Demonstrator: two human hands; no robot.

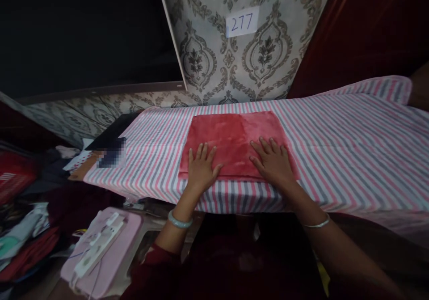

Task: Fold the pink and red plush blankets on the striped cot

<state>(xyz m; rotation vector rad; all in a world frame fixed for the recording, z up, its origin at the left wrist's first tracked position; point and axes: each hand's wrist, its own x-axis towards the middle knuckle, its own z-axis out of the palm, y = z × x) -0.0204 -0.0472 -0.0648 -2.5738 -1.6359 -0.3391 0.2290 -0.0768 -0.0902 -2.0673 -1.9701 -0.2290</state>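
A red plush cloth (228, 141), folded into a flat rectangle, lies on a striped tablecloth (335, 143) in the middle of the head view. Its upper right part looks lighter than the rest. My left hand (201, 168) rests flat on the cloth's near left corner, fingers spread and thumb out to the right. On the near right part, my right hand (273, 161) presses with its fingers apart. Neither hand grips the cloth. Both palms hide small parts of its near side.
A large dark screen (87, 36) stands at the back left, before patterned wallpaper (231, 58) bearing a "277" label (242, 22). Low on the left, a power strip (98, 244) lies on a pink stool (117, 264), near heaped clothes (36, 246).
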